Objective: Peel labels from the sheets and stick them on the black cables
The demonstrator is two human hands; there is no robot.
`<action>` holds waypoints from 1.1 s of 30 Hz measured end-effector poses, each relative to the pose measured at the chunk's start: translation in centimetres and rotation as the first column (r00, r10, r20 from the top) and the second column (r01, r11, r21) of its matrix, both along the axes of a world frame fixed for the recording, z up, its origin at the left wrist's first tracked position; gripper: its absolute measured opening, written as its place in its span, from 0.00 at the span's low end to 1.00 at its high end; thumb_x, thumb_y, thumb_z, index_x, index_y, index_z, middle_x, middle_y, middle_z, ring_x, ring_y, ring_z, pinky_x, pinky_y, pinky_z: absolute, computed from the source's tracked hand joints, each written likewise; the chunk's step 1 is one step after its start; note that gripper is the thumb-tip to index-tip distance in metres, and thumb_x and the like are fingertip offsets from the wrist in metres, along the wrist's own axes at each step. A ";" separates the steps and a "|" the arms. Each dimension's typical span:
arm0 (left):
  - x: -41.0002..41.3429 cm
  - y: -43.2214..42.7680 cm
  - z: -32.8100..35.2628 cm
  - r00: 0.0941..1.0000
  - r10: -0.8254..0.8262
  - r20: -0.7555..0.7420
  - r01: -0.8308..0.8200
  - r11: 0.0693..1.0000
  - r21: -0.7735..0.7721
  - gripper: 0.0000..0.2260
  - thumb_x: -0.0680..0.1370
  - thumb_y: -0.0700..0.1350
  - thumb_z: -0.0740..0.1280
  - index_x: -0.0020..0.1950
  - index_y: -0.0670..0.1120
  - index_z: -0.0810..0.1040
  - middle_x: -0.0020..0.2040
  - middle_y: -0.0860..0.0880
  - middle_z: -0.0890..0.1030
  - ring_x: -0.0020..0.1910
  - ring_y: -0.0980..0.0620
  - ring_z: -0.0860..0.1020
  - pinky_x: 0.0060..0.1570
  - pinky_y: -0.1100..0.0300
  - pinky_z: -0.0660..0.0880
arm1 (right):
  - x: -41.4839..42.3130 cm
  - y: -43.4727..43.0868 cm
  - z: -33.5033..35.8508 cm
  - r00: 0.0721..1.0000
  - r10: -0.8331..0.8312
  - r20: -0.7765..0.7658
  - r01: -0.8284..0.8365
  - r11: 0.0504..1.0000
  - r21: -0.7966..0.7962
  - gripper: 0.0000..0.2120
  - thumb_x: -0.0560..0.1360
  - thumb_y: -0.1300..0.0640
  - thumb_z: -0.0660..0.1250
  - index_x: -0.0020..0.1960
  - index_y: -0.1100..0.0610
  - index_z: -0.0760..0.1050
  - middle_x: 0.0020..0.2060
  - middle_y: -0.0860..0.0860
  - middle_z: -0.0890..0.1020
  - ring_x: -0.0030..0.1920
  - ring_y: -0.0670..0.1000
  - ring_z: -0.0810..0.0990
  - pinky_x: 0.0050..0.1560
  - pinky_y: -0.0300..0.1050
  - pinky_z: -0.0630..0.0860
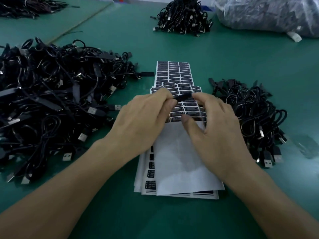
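While the slim black bar-shaped cable section [182, 97] is held up over the middle of the green table [224, 54], the step in hand looks like pressing a label onto it.

Obs: left hand [146, 114] has its fingers curled and pinches the bar's left end. Right hand [215, 128] brings curved fingertips [196, 97] to the bar's right end, and its thumb stands clear below, touching nothing. Cannot tell whether the right hand grips or only presses. No label can be made out on the bar or on a finger at this size.

Obs: the stack of white sheets with black rectangular labels [174, 71] lies directly under both hands, running from the table's near edge toward its middle. The near half of the top sheet is bare white backing.

Obs: a large heap of tangled black USB cables [51, 100] fills the left edge and a smaller heap of black cables [250, 109] lies toward the right edge. A third black cable bundle [184, 16] and a clear plastic sack of cables [267, 12] sit along the far edge.

Judgement, doing it well:
- Left pinch should keep the bar from rolling.
- Square the label to the bar's long edge before contact.
- Rub from the centre outward so that no corner lifts.
- Keep fingertips off the adhesive
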State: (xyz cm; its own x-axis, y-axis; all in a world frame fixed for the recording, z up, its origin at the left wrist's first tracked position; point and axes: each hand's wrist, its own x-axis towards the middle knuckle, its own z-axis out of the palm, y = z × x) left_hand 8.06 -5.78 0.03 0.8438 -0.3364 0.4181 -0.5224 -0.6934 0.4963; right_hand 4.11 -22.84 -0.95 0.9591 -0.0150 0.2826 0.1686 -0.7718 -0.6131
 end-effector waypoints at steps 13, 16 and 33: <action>-0.3 -0.6 -0.8 0.983 0.065 -0.170 -0.094 0.980 -0.174 0.10 0.82 0.53 0.53 0.47 0.49 0.67 0.37 0.51 0.81 0.35 0.44 0.78 0.37 0.41 0.76 | 0.1 -0.1 -0.2 0.999 0.043 -0.016 -0.042 0.995 0.086 0.31 0.75 0.48 0.72 0.74 0.44 0.64 0.67 0.43 0.73 0.69 0.44 0.67 0.69 0.44 0.65; -0.4 -0.5 -0.8 0.985 0.123 -0.122 -0.136 0.985 -0.105 0.09 0.84 0.52 0.54 0.47 0.50 0.66 0.36 0.52 0.80 0.34 0.45 0.77 0.36 0.43 0.75 | 0.1 0.0 0.2 1.000 0.017 0.022 -0.023 0.948 0.317 0.21 0.75 0.56 0.72 0.65 0.43 0.73 0.48 0.40 0.81 0.49 0.42 0.80 0.50 0.38 0.77; -0.7 -1.0 -0.7 0.996 -0.023 -0.088 0.004 0.978 -0.206 0.18 0.73 0.51 0.72 0.41 0.56 0.60 0.40 0.58 0.82 0.32 0.59 0.77 0.33 0.54 0.75 | 0.5 0.0 0.1 0.998 0.034 -0.052 0.006 0.777 0.630 0.10 0.74 0.64 0.72 0.47 0.50 0.76 0.39 0.45 0.84 0.39 0.42 0.82 0.40 0.35 0.75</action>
